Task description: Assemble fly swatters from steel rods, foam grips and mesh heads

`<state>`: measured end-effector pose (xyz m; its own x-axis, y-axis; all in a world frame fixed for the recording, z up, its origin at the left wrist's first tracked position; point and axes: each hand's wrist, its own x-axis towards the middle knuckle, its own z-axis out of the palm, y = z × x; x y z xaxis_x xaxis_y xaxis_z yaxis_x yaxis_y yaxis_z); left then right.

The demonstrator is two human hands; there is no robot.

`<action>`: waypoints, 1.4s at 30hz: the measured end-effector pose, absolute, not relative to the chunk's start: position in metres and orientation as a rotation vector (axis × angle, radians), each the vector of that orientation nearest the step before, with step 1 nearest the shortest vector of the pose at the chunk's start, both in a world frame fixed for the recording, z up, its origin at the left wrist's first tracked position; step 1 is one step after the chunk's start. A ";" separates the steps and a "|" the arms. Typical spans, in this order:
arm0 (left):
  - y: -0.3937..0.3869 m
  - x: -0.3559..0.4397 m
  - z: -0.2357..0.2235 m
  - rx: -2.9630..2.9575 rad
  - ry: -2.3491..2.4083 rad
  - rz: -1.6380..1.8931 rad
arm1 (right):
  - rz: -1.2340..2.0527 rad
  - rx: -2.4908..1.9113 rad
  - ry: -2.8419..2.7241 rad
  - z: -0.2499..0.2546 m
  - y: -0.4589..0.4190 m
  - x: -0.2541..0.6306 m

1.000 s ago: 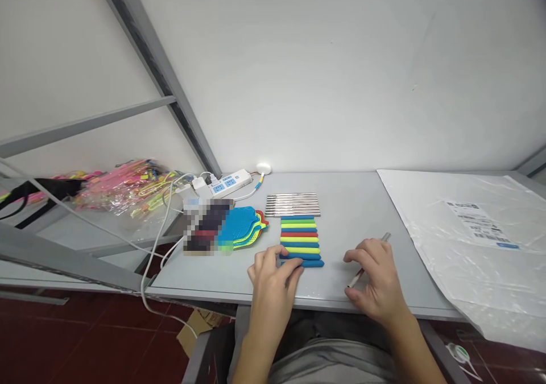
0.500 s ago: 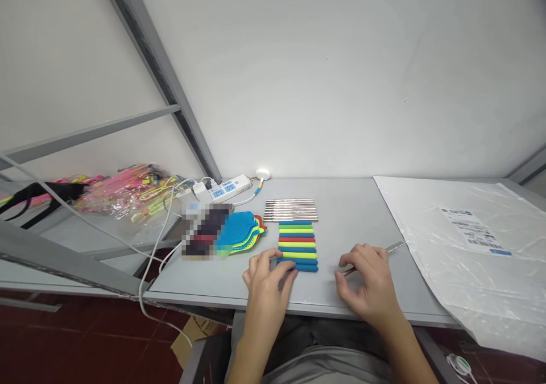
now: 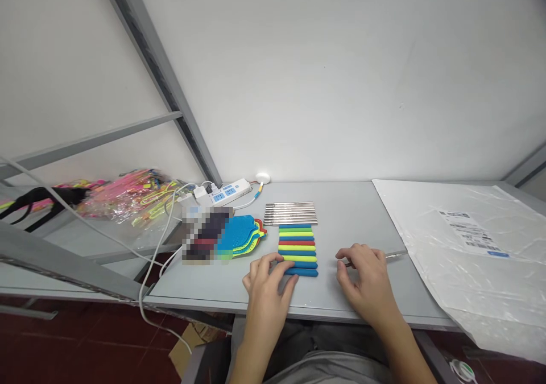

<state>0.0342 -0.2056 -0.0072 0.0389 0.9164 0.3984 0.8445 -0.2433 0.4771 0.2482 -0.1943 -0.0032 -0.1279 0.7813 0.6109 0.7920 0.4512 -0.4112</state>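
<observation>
My left hand [image 3: 268,281] is closed at the left end of the nearest blue handle tube [image 3: 303,272], thumb in front and fingers behind. Beyond it several handle tubes in blue, yellow, red and green [image 3: 297,248] lie side by side in a column. My right hand [image 3: 364,276] pinches a thin metal rod [image 3: 396,255], which passes under the palm and sticks out to the right. Its left tip shows near my fingertips. Several shiny metal rods [image 3: 290,213] lie in a row behind the tubes. Left of them is a stack of perforated fly swatter heads [image 3: 239,233], blue on top.
A white plastic mailing bag [image 3: 460,247] covers the table's right side. At the back left are a power strip [image 3: 226,193] and white cables [image 3: 149,281]. Bagged colourful items [image 3: 132,196] lie beyond the metal frame [image 3: 170,96]. A pixelated patch hides part of the left side.
The rod in my right hand now lies more level, and that hand has shifted slightly. The nearest blue tube sits a little apart from the others. The view has tilted slightly.
</observation>
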 end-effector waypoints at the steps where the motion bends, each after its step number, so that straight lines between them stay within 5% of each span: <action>1: -0.206 0.035 -0.007 2.179 1.861 0.985 | -0.004 -1.331 -1.900 -0.003 -0.194 0.248; 42: -0.204 0.043 -0.009 2.164 1.957 1.019 | 0.226 -1.577 -2.110 -0.014 -0.184 0.235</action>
<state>0.0429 -0.2043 -0.0088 -0.0187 0.9030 0.4293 0.8696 -0.1971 0.4527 0.2351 -0.1845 -0.0144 -0.2102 0.9352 0.2851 0.8537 0.3177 -0.4125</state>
